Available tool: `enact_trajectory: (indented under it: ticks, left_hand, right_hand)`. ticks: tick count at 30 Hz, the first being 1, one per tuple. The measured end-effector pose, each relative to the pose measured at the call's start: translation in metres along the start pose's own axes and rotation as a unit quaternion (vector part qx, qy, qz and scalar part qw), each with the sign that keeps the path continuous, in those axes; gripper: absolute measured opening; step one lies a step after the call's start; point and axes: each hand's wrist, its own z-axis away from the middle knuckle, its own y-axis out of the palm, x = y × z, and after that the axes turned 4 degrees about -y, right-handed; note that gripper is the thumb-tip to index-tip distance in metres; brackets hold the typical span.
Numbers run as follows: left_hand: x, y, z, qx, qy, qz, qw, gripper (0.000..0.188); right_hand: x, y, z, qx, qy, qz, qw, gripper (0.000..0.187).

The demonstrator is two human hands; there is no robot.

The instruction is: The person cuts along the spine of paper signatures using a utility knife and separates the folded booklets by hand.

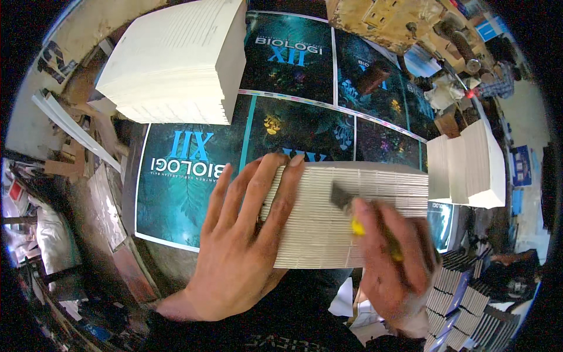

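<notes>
Partly blurred: right hand and tool over ridged paper block

The cream paper block (319,240) is front and centre, hiding part of the dark teal printed sheets (196,205); what supports it is out of sight. The left hand (246,234) lies on its left side, fingers slightly spread. The right hand (399,249) pinches a yellow-handled tool (358,227) between smeared fingers; whether its dark blade (340,195) touches the ridges, I cannot tell. The top edge crops a large white paper stack (170,64).

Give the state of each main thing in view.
Left grip: open, laid on paper block
Right grip: shut on yellow-handled tool
Paper block: ridged side up
Yellow-handled tool: held, blurred
Printed sheets: flat, partly covered
Upper-left paper stack: piled, unheld
Right paper stack: piled, unheld
</notes>
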Motion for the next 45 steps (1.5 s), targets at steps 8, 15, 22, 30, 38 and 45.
enact_trajectory:
  ticks: [8, 15, 22, 30, 38, 45]
  left_hand:
    - [0.0, 0.001, 0.002, 0.004, -0.004, -0.007, 1.0, 0.101]
    - [-0.001, 0.003, 0.0, -0.009, -0.001, 0.001, 1.0, 0.1]
    - [0.0, 0.004, 0.0, -0.012, 0.001, 0.003, 1.0, 0.097]
    - [0.0, 0.006, -0.001, -0.022, 0.006, 0.001, 1.0, 0.093]
    - [0.001, 0.0, -0.001, -0.006, 0.005, -0.013, 1.0, 0.106]
    - [0.0, 0.003, 0.0, -0.018, 0.009, -0.003, 1.0, 0.112]
  right_hand:
    - [-0.004, -0.008, 0.001, 0.031, 0.055, -0.167, 0.984, 0.048]
    - [-0.004, -0.011, -0.002, 0.036, 0.037, -0.129, 0.99, 0.047]
    - [-0.003, -0.017, -0.007, 0.068, 0.036, -0.121, 0.99, 0.046]
    - [0.004, -0.013, -0.008, 0.05, 0.056, -0.109, 0.991, 0.045]
    - [0.013, -0.007, -0.004, 0.045, 0.09, -0.077, 0.992, 0.042]
    - [-0.008, -0.001, -0.004, -0.024, 0.055, -0.112, 0.992, 0.039]
